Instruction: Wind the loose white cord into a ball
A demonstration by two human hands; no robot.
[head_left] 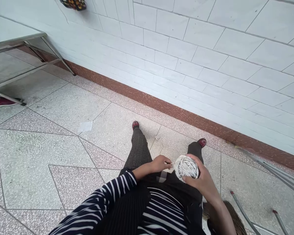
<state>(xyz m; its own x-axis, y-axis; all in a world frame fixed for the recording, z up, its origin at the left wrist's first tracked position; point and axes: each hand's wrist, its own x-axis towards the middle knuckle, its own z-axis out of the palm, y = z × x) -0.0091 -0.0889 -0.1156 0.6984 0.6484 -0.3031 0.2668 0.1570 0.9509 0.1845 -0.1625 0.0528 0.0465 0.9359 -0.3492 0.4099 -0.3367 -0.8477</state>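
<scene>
A ball of off-white cord (186, 168) rests in my right hand (207, 182), its fingers and thumb wrapped around the far and near sides. Just left of the ball, my left hand (160, 164) is closed in a pinch on the cord by the ball. A loose length of the cord (161, 143) trails down to the floor between my feet and ends in a small tangle there. Both hands are in front of my lap, over dark trousers (138, 148).
A white-tiled wall (186, 58) with a reddish-brown skirting runs ahead. At left stands a metal-legged table (17, 36), with a shoe (2, 101) beneath it. A white paper piece (85, 126) lies on the speckled floor. Metal legs (245, 209) are at lower right.
</scene>
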